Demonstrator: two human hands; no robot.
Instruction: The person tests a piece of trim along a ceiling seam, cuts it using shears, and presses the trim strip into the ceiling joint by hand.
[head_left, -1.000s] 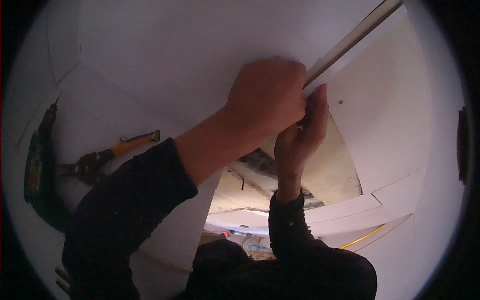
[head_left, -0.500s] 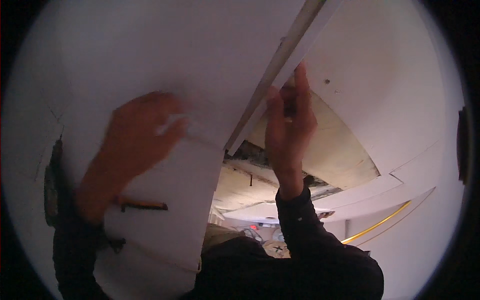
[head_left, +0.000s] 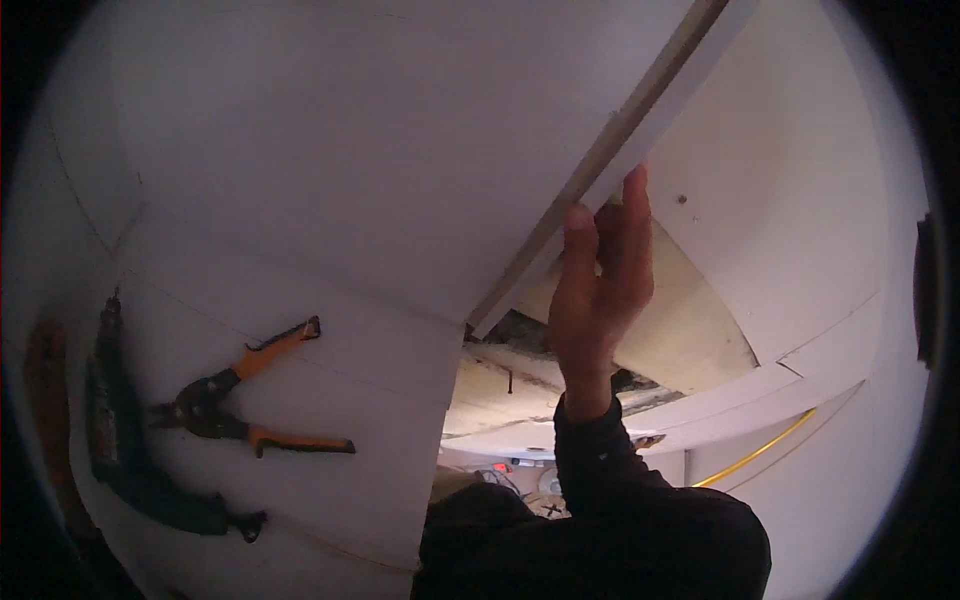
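Observation:
A large white board [head_left: 400, 150] fills the upper middle, with a grey-brown edge running diagonally down to its corner. My right hand [head_left: 600, 280] grips that edge, thumb at the near side and fingers reaching under it. At the far left rim my left hand [head_left: 45, 390] is dim and its fingers cannot be made out. Beside it a dark green corded power drill [head_left: 125, 460] lies on a white surface [head_left: 320, 530]. Snips with orange handles [head_left: 210, 405], spread apart, lie just right of the drill.
Beyond the board's edge, a gap shows a pale yellowish panel [head_left: 680, 300] and dark debris. A yellow strip [head_left: 760, 450] curves along the lower right. White panels [head_left: 800, 180] with seams and small holes stand at the right. The drill's cord [head_left: 340, 550] trails toward me.
My left hand has swung from over the board to the far left rim, uncovering the snips and drill. My right hand and the board's edge appear slightly lower and farther right.

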